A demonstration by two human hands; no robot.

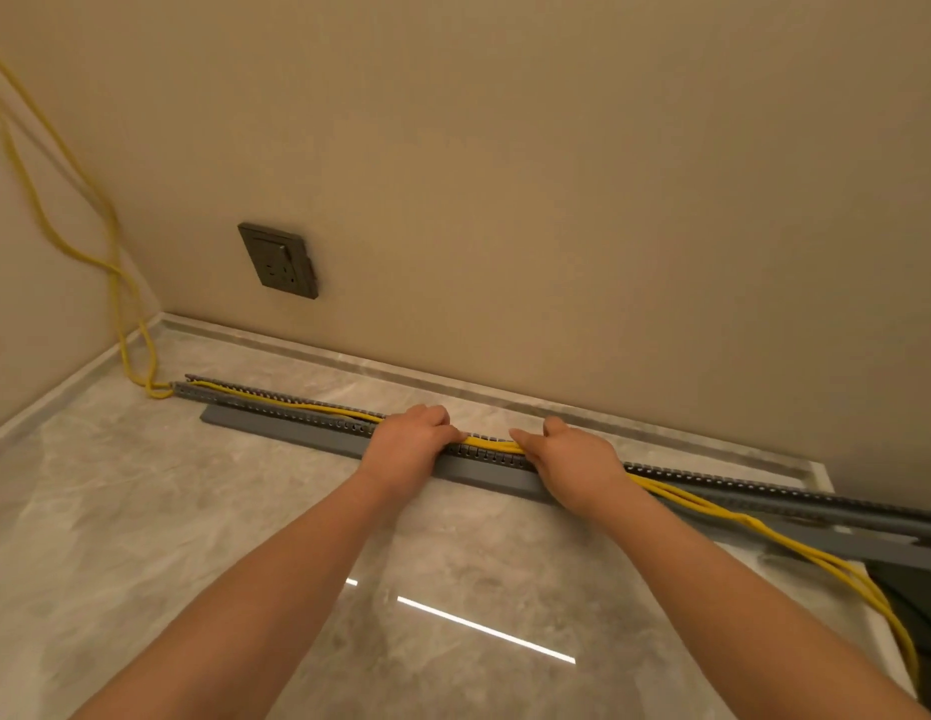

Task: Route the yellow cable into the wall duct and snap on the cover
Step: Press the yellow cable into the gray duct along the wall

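A long grey slotted duct [276,402] lies on the marble floor, parallel to the wall. Yellow cable [492,443] runs inside it from the left end to the middle, then spills out over the right side [796,545] toward the floor edge. My left hand [409,444] rests on the duct with fingers curled over the cable. My right hand [570,454] presses on the cable just to the right, index finger pointing left along it. A flat grey cover strip [276,426] lies on the floor beside the duct, on my side.
A dark wall socket [279,261] sits above the skirting [349,358]. More yellow cable loops [79,252] hang down the left wall into the corner. A dark object [915,600] lies at the right edge.
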